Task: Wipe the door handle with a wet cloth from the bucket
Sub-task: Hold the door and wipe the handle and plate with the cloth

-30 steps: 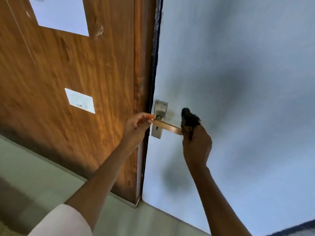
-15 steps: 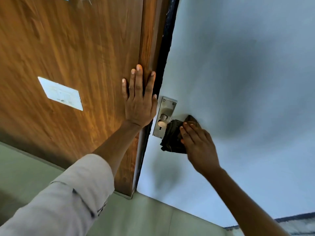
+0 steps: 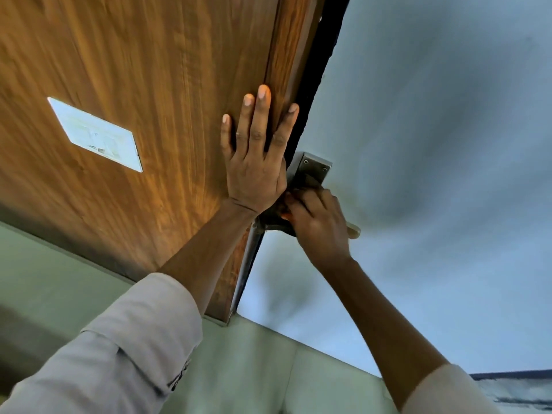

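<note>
A metal door handle sits on the pale blue door, its back plate (image 3: 313, 170) showing above my hands and its lever tip (image 3: 353, 231) poking out to the right of my right hand. My right hand (image 3: 318, 224) presses a dark cloth (image 3: 270, 218) against the handle's base; most of the cloth is hidden under the fingers. My left hand (image 3: 255, 156) lies flat with fingers spread on the wooden door panel (image 3: 149, 100), right beside the plate. No bucket is in view.
A white label (image 3: 95, 134) is stuck on the wooden panel to the left. The dark door edge (image 3: 313, 85) runs between the wood and the pale blue door (image 3: 433, 144). Greenish floor tiles (image 3: 254, 369) lie below.
My right hand with the cloth has slid left along the lever to its base, uncovering the lever tip. My left hand stays flat on the wooden panel. The view has moved closer.
</note>
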